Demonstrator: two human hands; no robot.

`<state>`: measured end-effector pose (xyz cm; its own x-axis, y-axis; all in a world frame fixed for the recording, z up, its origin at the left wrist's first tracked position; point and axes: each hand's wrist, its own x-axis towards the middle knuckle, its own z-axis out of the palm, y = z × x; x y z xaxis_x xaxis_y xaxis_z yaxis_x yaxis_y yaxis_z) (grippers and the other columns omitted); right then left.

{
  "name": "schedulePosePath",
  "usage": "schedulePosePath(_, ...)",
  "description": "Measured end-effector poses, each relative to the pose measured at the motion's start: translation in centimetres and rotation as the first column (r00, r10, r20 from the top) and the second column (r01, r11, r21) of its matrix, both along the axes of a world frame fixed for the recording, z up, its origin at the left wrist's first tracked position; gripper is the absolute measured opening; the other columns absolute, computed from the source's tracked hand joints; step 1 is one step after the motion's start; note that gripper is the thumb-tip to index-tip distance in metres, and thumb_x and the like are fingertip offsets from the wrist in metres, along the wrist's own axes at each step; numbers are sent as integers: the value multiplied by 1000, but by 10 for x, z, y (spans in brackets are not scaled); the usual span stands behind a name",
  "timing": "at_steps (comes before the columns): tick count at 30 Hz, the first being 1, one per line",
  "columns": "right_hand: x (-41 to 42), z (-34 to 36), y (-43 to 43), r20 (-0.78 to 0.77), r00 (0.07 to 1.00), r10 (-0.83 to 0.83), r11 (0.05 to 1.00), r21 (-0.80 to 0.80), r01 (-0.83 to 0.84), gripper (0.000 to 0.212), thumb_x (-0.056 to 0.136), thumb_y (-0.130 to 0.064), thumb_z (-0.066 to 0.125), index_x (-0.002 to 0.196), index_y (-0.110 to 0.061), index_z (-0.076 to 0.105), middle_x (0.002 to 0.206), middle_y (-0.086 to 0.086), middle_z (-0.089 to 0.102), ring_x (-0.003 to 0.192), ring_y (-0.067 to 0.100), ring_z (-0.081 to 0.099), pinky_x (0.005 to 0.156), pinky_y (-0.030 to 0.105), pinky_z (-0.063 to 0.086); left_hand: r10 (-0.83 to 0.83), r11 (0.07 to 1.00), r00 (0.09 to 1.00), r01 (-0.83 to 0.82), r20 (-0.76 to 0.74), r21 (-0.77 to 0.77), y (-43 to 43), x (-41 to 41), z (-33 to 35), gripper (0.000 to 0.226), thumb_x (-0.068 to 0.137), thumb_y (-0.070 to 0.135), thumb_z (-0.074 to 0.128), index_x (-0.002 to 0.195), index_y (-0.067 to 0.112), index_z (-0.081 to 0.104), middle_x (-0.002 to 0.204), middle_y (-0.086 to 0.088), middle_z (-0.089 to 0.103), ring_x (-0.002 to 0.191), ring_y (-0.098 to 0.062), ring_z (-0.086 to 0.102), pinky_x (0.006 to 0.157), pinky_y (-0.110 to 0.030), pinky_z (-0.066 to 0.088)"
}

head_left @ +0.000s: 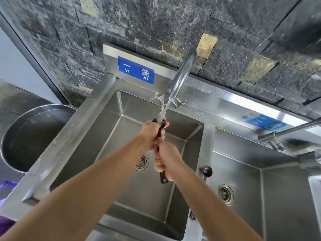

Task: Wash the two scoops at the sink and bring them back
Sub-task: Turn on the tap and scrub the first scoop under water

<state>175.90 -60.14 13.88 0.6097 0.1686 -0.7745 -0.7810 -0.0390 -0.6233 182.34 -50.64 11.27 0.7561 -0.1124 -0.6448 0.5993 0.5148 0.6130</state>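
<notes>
Over the left steel sink basin, both hands hold one dark scoop under running water from the tap. My left hand wraps the scoop's upper end, where the stream hits. My right hand grips its handle lower down; the handle's end sticks out below the fist. The second dark scoop lies on the divider between the two basins, bowl end up.
A right basin with its own tap lies beside. A large steel pot stands left of the sink. A dark stone wall rises behind. Something purple shows at the left edge.
</notes>
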Motion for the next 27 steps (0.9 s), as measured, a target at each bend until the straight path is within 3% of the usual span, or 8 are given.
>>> schedulePosePath(4,25,17,-58,31,906,422,858,-336,-388,46,100,-47,46,66,-16,52,48,-6,31,35,10,22,36,18,17,-497,828,867,465,28,313,35,-2,4,25,103,0,33,105,5,59,52,3,60,33,-5,32,30,-18,24)
schedulePosePath(7,18,9,-40,48,973,224,966,-145,-215,48,102,-42,43,62,-18,50,44,-9,29,35,9,19,39,18,12,-254,935,967,234,39,266,22,12,5,25,101,4,42,117,0,60,74,-9,59,38,-9,41,33,-20,32)
schedulePosePath(11,2,-7,1,44,998,39,998,-41,-37,41,101,-42,40,68,-19,45,40,-10,29,30,8,22,37,16,14,-6,997,1000,4,29,79,-5,6,-2,20,101,7,47,89,5,63,56,-2,52,39,-9,37,34,-22,32)
schedulePosePath(14,24,7,-50,46,910,412,871,-315,-378,46,101,-47,43,67,-16,50,46,-7,29,36,12,21,37,19,17,-297,932,949,265,102,246,20,-2,-4,22,102,3,41,95,5,62,64,-1,63,39,-5,43,34,-17,32)
schedulePosePath(17,27,14,-65,45,904,424,826,-428,-366,47,101,-48,44,68,-16,53,44,-8,35,31,8,27,33,18,22,-424,834,892,317,158,451,25,1,-1,26,99,-1,46,90,13,67,77,-4,68,62,-5,61,57,-16,44)
schedulePosePath(21,-2,-5,3,-23,1000,19,1000,21,-18,44,102,-42,42,63,-20,43,41,-8,30,28,7,22,34,13,14,-5,1000,998,4,66,5,2,5,-1,27,97,-2,45,81,8,64,54,-4,55,45,-15,49,44,-27,37)
schedulePosePath(23,-2,1,-3,-6,994,111,994,-22,-111,41,99,-42,43,65,-20,43,47,-6,25,32,9,19,36,15,13,-90,994,993,95,81,-59,9,-2,-7,30,99,1,38,80,9,59,51,-1,50,41,-12,39,42,-29,31)
schedulePosePath(27,22,23,-62,-16,869,494,770,-455,-446,43,98,-50,45,67,-21,56,52,-3,39,33,9,32,32,20,25,-631,708,772,534,75,463,44,-9,-10,25,101,4,41,98,13,65,54,2,54,40,-10,34,36,-21,26)
